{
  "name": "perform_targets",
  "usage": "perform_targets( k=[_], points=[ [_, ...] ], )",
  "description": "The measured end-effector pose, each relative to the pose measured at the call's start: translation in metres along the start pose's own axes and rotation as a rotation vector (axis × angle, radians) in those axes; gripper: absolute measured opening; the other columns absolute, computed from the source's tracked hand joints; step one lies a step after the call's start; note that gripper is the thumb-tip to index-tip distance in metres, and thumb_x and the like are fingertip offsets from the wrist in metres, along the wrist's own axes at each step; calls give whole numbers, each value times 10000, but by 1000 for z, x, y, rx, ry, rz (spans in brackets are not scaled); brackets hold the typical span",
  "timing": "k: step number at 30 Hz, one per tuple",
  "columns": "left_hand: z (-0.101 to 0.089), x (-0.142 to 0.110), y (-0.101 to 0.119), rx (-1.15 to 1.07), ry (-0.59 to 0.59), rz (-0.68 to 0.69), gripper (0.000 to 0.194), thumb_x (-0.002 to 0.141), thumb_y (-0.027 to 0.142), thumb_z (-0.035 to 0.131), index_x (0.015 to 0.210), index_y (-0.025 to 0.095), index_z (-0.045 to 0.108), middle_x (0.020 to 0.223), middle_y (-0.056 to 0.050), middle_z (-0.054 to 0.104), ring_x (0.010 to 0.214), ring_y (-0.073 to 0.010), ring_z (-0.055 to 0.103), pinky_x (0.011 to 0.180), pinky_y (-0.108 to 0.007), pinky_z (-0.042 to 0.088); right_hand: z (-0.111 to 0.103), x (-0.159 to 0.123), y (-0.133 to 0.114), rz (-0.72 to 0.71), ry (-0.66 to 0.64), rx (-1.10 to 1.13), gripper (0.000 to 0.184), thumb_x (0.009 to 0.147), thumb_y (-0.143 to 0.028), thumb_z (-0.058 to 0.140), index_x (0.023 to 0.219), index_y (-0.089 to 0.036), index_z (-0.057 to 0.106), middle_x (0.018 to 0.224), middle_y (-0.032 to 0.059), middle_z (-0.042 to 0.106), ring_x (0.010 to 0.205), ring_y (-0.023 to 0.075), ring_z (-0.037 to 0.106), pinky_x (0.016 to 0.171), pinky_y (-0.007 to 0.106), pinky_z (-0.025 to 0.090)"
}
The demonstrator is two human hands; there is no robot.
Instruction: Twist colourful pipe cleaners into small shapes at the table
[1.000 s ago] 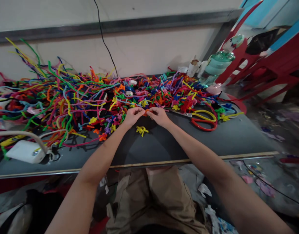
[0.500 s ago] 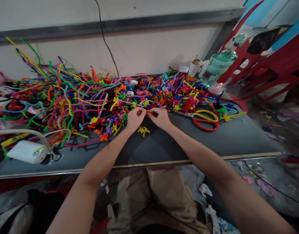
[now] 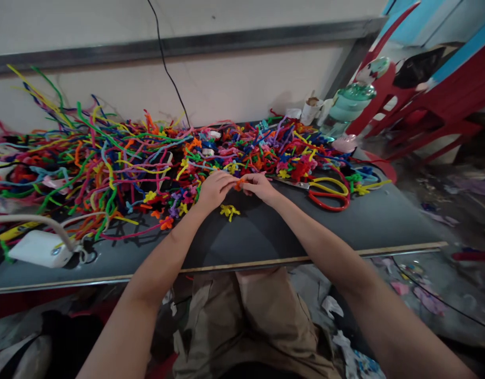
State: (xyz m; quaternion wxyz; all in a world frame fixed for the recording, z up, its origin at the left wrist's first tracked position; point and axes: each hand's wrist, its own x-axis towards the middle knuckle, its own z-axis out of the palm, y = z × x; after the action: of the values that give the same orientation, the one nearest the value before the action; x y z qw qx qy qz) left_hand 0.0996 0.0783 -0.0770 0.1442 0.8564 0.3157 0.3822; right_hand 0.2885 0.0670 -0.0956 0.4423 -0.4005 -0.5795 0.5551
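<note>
Both hands meet over the dark table [image 3: 305,231], just in front of a big heap of coloured pipe cleaners [image 3: 108,152]. My left hand [image 3: 213,189] and my right hand [image 3: 260,187] each pinch an end of a small orange pipe-cleaner piece [image 3: 238,183] held between their fingertips. A small yellow twisted pipe-cleaner shape [image 3: 229,211] lies on the table right below the hands. More small twisted shapes in several colours [image 3: 175,202] lie to the left of my left hand.
Red-and-yellow scissors [image 3: 325,192] lie to the right of my right hand. A white device with a cable [image 3: 39,247] sits near the left front edge. Cups and a green-topped container [image 3: 345,105] stand at the back right, with red plastic chairs [image 3: 435,100] beyond.
The hands stay together on the orange piece, with only small finger movement. The view has shifted slightly.
</note>
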Motion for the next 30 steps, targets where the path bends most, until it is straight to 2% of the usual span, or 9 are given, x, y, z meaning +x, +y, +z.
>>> perform_targets(
  k=[4,7,11,16,20,24,30],
  points=[
    [2,0,2,-35,-11,-69,219,889,365,567,816,208,701,854,-66,706,899,-204,626,931,-374,454,3,0,3,-5,39,-36,315,634,-436,741,734,-160,628,513,-45,550,438,63,451,420,197,343],
    [2,0,3,-127,-49,-231,228,871,353,570,748,196,680,809,-53,695,826,-185,619,861,-326,472,6,0,4,-46,67,-64,331,646,-461,729,758,-164,635,604,-17,618,449,56,449,430,204,361],
    [4,2,-1,-373,-94,-400,251,851,370,563,720,177,657,743,-28,665,710,-145,584,722,-268,469,9,-1,4,-90,83,-79,366,672,-517,712,773,-172,644,660,9,654,487,70,477,459,217,402],
    [9,1,-4,-627,-129,-548,347,794,480,629,653,163,626,561,16,516,516,-90,426,528,-233,352,9,-2,4,-100,102,-108,428,664,-578,713,777,-172,639,677,19,655,505,86,497,486,237,434],
    [10,0,-1,-757,-167,-674,386,719,532,711,655,159,636,545,21,482,486,-71,379,473,-216,273,8,-3,6,-156,112,-153,424,688,-580,698,782,-170,644,687,20,641,558,104,529,528,253,448],
    [10,1,3,-894,-122,-782,381,645,495,794,623,153,626,571,8,506,512,-65,417,451,-191,279,10,-3,7,-224,163,-124,392,700,-545,704,782,-167,641,677,14,623,570,103,536,561,259,462],
    [14,4,7,-1015,-16,-895,293,679,373,803,669,125,645,566,21,509,512,-43,431,442,-151,282,17,-1,6,-250,228,-63,397,693,-555,705,739,-171,618,599,-17,584,473,81,496,467,237,435]
  ],
)
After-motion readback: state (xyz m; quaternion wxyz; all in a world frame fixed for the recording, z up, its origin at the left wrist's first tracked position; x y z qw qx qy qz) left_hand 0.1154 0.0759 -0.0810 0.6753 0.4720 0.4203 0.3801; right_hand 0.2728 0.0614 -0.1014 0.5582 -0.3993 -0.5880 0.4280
